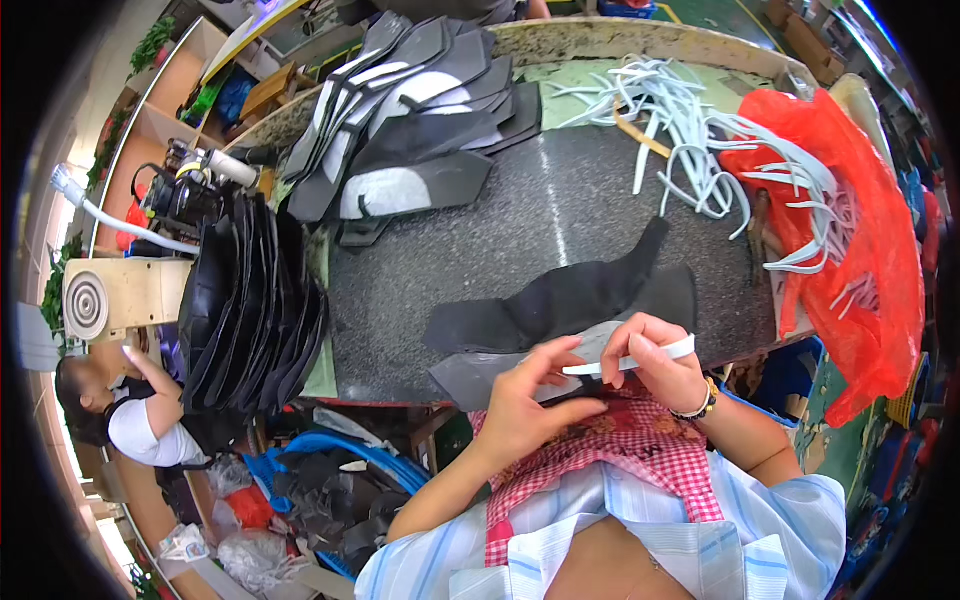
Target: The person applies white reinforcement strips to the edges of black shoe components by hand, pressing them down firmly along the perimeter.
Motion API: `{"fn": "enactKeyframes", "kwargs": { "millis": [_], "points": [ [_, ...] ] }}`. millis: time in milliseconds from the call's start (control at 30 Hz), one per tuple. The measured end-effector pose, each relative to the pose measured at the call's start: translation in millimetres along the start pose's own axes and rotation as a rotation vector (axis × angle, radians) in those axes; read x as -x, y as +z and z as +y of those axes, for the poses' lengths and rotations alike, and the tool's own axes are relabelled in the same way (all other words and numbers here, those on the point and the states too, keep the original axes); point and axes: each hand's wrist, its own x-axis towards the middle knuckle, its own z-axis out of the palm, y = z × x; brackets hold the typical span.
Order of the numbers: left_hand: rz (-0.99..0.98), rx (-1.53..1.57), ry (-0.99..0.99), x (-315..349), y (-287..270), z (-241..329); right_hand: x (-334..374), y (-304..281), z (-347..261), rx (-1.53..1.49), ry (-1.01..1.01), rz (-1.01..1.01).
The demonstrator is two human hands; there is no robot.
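I see my right hand (665, 365) curled shut round a slim white flexible strip (630, 362), smooth like plastic or rubber, lying across the near edge of the speckled dark grey tabletop (560, 210). My left hand (530, 400) is half closed, fingers pressing down on a flat grey curved shoe-upper panel (470, 378) that overhangs that same near edge; the strip's left end meets this panel under my fingertips, though I cannot quite tell whether it is stuck on. Just beyond the panel lies a matte black, boomerang-shaped piece of soft sheet material (580, 295). At the tabletop's far left sits a fanned stack of black-and-grey cut panels (420, 110). On its far right, a tangle of loose white strips (690, 140) spills over a crumpled, glossy orange-red plastic bag (860, 270).
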Motion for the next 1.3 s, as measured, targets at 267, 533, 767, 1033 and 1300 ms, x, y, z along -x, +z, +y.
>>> {"fn": "enactKeyframes", "kwargs": {
  "millis": [267,533,767,1033,1300],
  "points": [
    [0.331,0.356,-0.425,27.5,-40.0,-28.6,-19.2,5.9,-14.6,0.793,-0.077,0.033],
    [0.361,0.352,-0.559,30.7,-33.1,-51.9,-30.9,8.9,-1.0,1.046,0.008,0.111],
    [0.228,-0.135,-0.529,11.2,-27.8,-34.2,-37.3,3.3,13.7,1.199,-0.012,0.122],
    [-0.019,-0.681,0.226,-0.9,23.6,-6.4,-28.6,-15.4,-3.4,1.020,-0.026,0.096],
    [-0.070,-0.755,0.229,-10.8,30.3,-2.4,-14.0,-38.1,-25.3,1.115,0.059,0.333]
  ]
}}
